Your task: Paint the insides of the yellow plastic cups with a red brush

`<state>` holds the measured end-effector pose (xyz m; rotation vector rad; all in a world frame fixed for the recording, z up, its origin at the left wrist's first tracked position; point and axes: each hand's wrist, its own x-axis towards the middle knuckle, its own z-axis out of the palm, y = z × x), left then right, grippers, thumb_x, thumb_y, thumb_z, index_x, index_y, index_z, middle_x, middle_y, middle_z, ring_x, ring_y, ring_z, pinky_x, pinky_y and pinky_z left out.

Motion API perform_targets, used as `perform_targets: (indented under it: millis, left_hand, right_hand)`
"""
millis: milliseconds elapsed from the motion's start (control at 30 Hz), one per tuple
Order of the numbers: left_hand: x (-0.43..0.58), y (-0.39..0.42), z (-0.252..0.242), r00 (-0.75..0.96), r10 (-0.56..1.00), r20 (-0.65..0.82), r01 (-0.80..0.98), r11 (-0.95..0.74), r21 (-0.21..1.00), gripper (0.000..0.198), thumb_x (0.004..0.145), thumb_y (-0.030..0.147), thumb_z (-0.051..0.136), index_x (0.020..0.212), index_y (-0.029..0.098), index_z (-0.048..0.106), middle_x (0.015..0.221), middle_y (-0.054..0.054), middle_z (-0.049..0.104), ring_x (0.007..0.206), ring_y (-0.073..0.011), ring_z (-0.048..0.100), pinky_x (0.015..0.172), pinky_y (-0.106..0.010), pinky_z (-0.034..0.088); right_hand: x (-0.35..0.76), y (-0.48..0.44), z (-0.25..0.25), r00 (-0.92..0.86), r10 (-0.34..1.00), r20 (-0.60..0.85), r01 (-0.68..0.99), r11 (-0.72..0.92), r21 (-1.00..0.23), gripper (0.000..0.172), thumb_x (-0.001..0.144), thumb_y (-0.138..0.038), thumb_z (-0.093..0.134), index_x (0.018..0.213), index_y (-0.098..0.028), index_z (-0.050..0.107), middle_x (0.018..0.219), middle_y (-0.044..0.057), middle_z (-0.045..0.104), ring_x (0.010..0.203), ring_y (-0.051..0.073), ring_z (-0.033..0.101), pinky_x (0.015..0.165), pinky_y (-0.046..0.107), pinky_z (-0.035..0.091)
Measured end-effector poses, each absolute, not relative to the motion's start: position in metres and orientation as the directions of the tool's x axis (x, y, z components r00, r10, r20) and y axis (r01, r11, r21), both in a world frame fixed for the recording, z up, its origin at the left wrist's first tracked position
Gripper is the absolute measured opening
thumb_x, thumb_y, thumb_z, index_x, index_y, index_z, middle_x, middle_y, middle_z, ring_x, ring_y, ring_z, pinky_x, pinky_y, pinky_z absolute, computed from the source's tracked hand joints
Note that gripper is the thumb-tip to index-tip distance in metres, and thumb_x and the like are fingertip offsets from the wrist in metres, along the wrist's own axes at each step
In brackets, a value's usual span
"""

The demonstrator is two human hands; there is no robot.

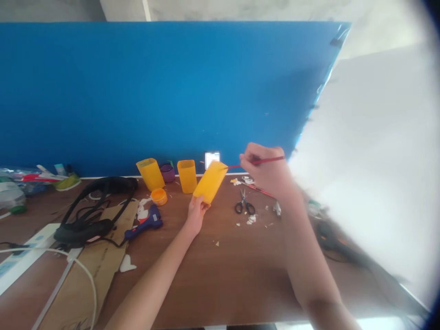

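View from above onto a brown wooden desk (pixel 233 270) set against a blue partition board (pixel 165 91). Near the middle, held up off the desk and tilted, a yellow plastic cup (pixel 210 182), gripped at its lower end by the left hand (pixel 195 214), fingers closed around it. Just to the right, the right hand (pixel 266 172), pinched tight on a thin red paintbrush (pixel 264 161) lying almost level, its tip touching the cup's upper edge. Behind the held cup, by the board, two more yellow cups: one leaning (pixel 150 173), one upright (pixel 187 176), with a small purple pot (pixel 167 173) between them. Just in front of the leaning one, a small open jar of orange paint (pixel 159 196). Below that, a blue glue gun (pixel 144 224) lying on the desk beside a sheet of brown cardboard (pixel 92 270). Further left, a black strap and cable bundle (pixel 92 211) and a white power strip (pixel 20 256). Right of the held cup, under the right hand, black-handled scissors (pixel 244 203) amid white paper scraps (pixel 250 220). On the right, a large white board (pixel 374 160), blurred.
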<state>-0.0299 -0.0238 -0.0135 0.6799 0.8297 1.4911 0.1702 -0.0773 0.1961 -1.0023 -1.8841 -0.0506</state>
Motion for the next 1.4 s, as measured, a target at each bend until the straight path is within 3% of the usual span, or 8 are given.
perform_targets:
  millis: [100, 300, 500, 733, 1033, 1267, 1400]
  left_hand:
    - [-0.03, -0.024, -0.014, -0.082, 0.996, -0.042, -0.569, -0.012, 0.822, 0.04, 0.074, 0.035, 0.072, 0.11, 0.024, 0.059, 0.111, -0.006, 0.068, 0.089, -0.0151, 0.065, 0.076, -0.028, 0.051]
    - [-0.031, -0.022, -0.016, -0.078, 0.995, -0.059, -0.578, 0.003, 0.816, 0.042, 0.075, 0.036, 0.071, 0.112, 0.023, 0.058, 0.117, -0.008, 0.067, 0.09, -0.0158, 0.065, 0.076, -0.028, 0.051]
    - [-0.032, -0.021, -0.017, -0.079, 0.996, -0.047, -0.578, -0.007, 0.816, 0.043, 0.075, 0.038, 0.07, 0.113, 0.023, 0.058, 0.113, -0.007, 0.067, 0.089, -0.0153, 0.065, 0.077, -0.029, 0.051]
    - [-0.031, -0.024, -0.015, -0.075, 0.996, -0.042, -0.573, -0.008, 0.819, 0.043, 0.074, 0.039, 0.071, 0.111, 0.02, 0.058, 0.11, -0.009, 0.068, 0.089, -0.0165, 0.065, 0.077, -0.029, 0.051]
    - [-0.031, -0.025, -0.014, -0.07, 0.997, -0.029, -0.581, -0.017, 0.814, 0.046, 0.076, 0.036, 0.069, 0.119, 0.021, 0.058, 0.116, -0.01, 0.067, 0.091, -0.016, 0.064, 0.075, -0.027, 0.051]
    - [-0.028, -0.028, -0.011, -0.081, 0.997, -0.01, -0.551, -0.036, 0.834, 0.044, 0.073, 0.032, 0.071, 0.114, 0.02, 0.06, 0.118, -0.009, 0.066, 0.095, -0.0165, 0.063, 0.076, -0.025, 0.049]
    - [-0.03, -0.026, -0.011, -0.078, 0.996, -0.033, -0.575, -0.018, 0.818, 0.046, 0.073, 0.036, 0.071, 0.115, 0.02, 0.059, 0.116, -0.01, 0.067, 0.093, -0.0167, 0.064, 0.076, -0.027, 0.049]
  right_hand:
    - [0.169, -0.078, 0.196, -0.325, 0.662, 0.676, 0.584, 0.702, -0.407, 0.024, 0.084, -0.015, 0.054, 0.065, -0.019, 0.041, 0.056, -0.005, 0.043, 0.052, 0.008, 0.034, 0.049, 0.023, 0.024]
    - [0.165, -0.072, 0.192, -0.172, 0.518, 0.838, 0.654, 0.696, -0.296, 0.029, 0.08, -0.007, 0.052, 0.066, -0.019, 0.03, 0.056, -0.006, 0.031, 0.052, 0.007, 0.025, 0.051, 0.025, 0.021]
    - [0.169, -0.084, 0.197, -0.371, 0.647, 0.666, 0.572, 0.724, -0.385, 0.026, 0.081, -0.009, 0.052, 0.064, -0.019, 0.036, 0.055, -0.006, 0.036, 0.052, 0.007, 0.029, 0.05, 0.024, 0.022]
    - [0.174, -0.076, 0.196, -0.183, 0.624, 0.759, 0.649, 0.657, -0.384, 0.026, 0.082, -0.013, 0.053, 0.064, -0.02, 0.035, 0.056, -0.004, 0.034, 0.054, 0.009, 0.026, 0.052, 0.026, 0.022]
    - [0.19, -0.081, 0.2, -0.128, 0.722, 0.68, 0.733, 0.531, -0.426, 0.021, 0.069, -0.01, 0.051, 0.06, -0.02, 0.035, 0.053, -0.004, 0.036, 0.052, 0.011, 0.028, 0.051, 0.027, 0.021]
    - [0.184, -0.084, 0.203, -0.057, 0.694, 0.718, 0.713, 0.531, -0.457, 0.023, 0.08, -0.019, 0.054, 0.063, -0.02, 0.038, 0.056, -0.003, 0.041, 0.053, 0.01, 0.033, 0.052, 0.026, 0.028]
    - [0.187, -0.081, 0.201, -0.029, 0.703, 0.71, 0.748, 0.487, -0.451, 0.022, 0.075, -0.015, 0.053, 0.061, -0.02, 0.037, 0.054, -0.003, 0.038, 0.053, 0.01, 0.031, 0.052, 0.027, 0.026]
